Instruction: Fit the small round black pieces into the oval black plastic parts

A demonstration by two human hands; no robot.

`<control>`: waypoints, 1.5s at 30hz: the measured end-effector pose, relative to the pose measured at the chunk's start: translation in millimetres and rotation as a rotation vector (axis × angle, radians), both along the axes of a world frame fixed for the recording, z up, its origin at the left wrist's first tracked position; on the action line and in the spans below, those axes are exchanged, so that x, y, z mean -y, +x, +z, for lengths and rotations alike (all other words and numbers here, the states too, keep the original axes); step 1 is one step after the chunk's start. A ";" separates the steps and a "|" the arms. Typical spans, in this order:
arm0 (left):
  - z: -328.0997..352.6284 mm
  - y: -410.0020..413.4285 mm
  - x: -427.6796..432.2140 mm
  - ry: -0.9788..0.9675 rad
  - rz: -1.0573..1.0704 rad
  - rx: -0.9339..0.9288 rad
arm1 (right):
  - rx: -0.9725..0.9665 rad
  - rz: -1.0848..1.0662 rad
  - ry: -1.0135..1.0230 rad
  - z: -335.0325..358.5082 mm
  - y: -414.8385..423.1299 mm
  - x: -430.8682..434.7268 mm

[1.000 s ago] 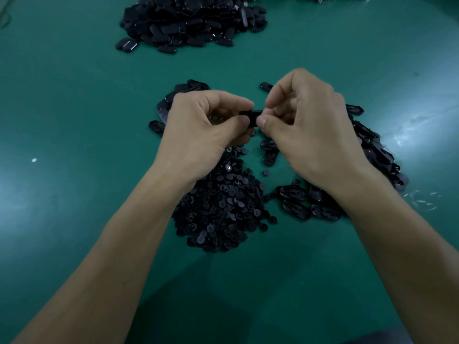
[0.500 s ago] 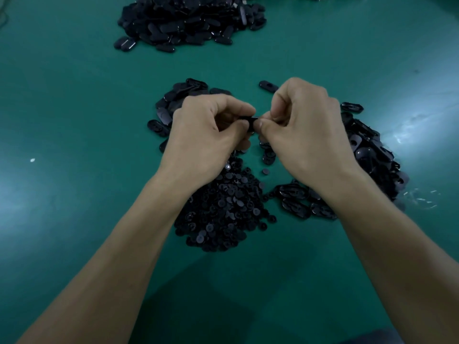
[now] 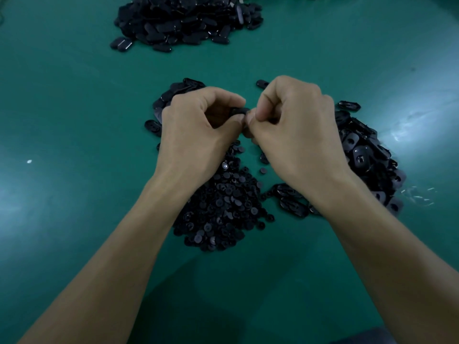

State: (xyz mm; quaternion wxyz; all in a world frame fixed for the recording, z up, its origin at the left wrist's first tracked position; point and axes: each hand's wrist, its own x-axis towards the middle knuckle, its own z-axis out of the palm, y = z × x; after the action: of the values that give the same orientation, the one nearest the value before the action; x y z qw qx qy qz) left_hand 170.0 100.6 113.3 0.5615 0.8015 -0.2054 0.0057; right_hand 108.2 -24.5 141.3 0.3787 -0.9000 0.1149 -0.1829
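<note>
Both hands are working above the middle of the green tabletop [image 3: 74, 108], knuckles up and fingers curled inward. The left hand [image 3: 196, 135] is pinching a black oval part [image 3: 239, 111] between thumb and forefinger. Only a short dark edge of it is showing between the two hands. The right hand [image 3: 295, 135] is pinching the same part at its other end, fingertips touching those of the left. Whether a round piece is sitting under the right fingertips cannot be told, as the fingers are covering that spot.

The pile of small round pieces [image 3: 223, 209] is lying directly below the hands, its far edge hidden by the left wrist. One loose round piece [image 3: 262, 170] is lying just beside the right wrist. The right-hand heap of oval parts [image 3: 367, 155] is partly covered by the right forearm. A smaller group of oval parts [image 3: 178, 86] is showing beyond the left knuckles, and a single one [image 3: 262, 83] is half hidden behind the right hand.

A far pile of black parts [image 3: 186, 21] is being cut off by the top edge. In the dim light, separate parts in it are hard to tell apart.
</note>
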 end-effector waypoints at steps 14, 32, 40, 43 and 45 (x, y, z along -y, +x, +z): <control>-0.1 3.3 -1.2 -0.140 -0.096 -0.128 | 0.011 0.057 0.065 -3.7 3.7 25.7; 5.0 3.8 -3.9 -0.267 -0.122 -0.313 | -0.062 0.276 0.404 -4.8 7.8 40.6; 2.6 4.0 -4.4 -0.203 -0.125 -0.279 | -0.053 0.206 0.255 -11.1 8.9 39.4; 2.0 3.6 -4.4 -0.195 -0.117 -0.276 | -0.057 0.174 0.244 -13.4 10.2 38.0; 1.9 3.2 -4.2 -0.184 -0.106 -0.258 | -0.069 0.146 0.242 -15.0 11.9 36.7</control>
State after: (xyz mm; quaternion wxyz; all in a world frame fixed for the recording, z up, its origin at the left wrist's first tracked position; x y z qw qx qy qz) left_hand 173.2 104.9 115.2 0.6539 0.7287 -0.1722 -0.1083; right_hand 120.2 -61.3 126.3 0.4926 -0.8595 0.0832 -0.1084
